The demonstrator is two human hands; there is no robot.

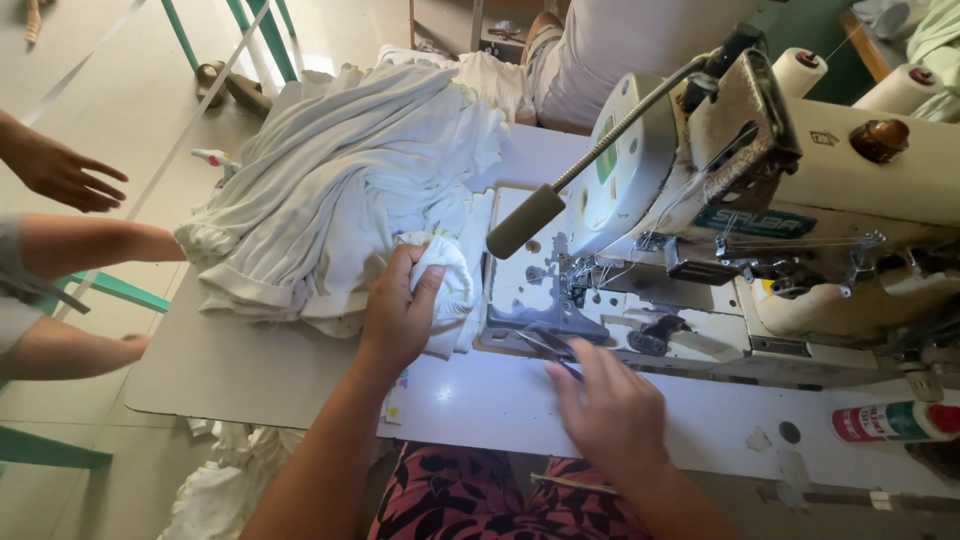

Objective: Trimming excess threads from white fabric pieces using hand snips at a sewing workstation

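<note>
The left hand (400, 305) has its fingers clamped on a bunched bit of white cloth (445, 275), right beside the sewing machine (720, 230). That bit is the end of a big pile of white cloth (330, 190) lying on the pale tabletop (230, 370). The right hand (612, 405) lies low on the tabletop in front of the machine, a little blurry. Its fingers are spread apart, and the tips touch a small pair of scissors (550, 347). A red, white and green can (895, 422) lies far to the right. Another person's hand (60, 175) reaches in at the left edge.
</note>
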